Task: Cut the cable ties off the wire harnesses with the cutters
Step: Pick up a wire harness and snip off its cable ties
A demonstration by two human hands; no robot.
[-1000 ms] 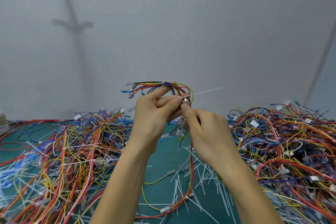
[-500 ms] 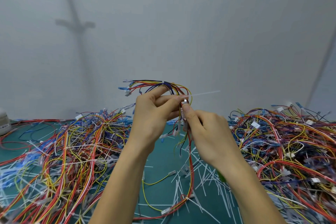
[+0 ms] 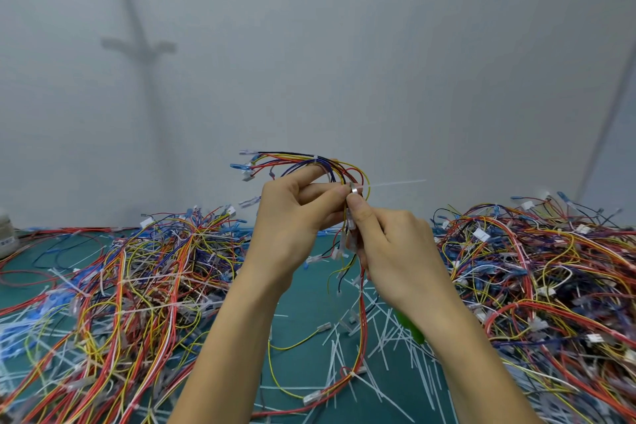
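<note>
Over mat (image 3: 303,303), harness (image 3: 309,162) in left hand (image 3: 292,217)

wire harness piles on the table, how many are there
2. One tangled multicoloured wire pile lies at the left, the other pile at the right; both run past the frame edges, so more may be hidden.

the wires (image 3: 144,289) are red, yellow, blue and orange, cut ties (image 3: 375,341) white, counter (image 3: 303,289) teal, wall (image 3: 344,62) pale grey
</note>
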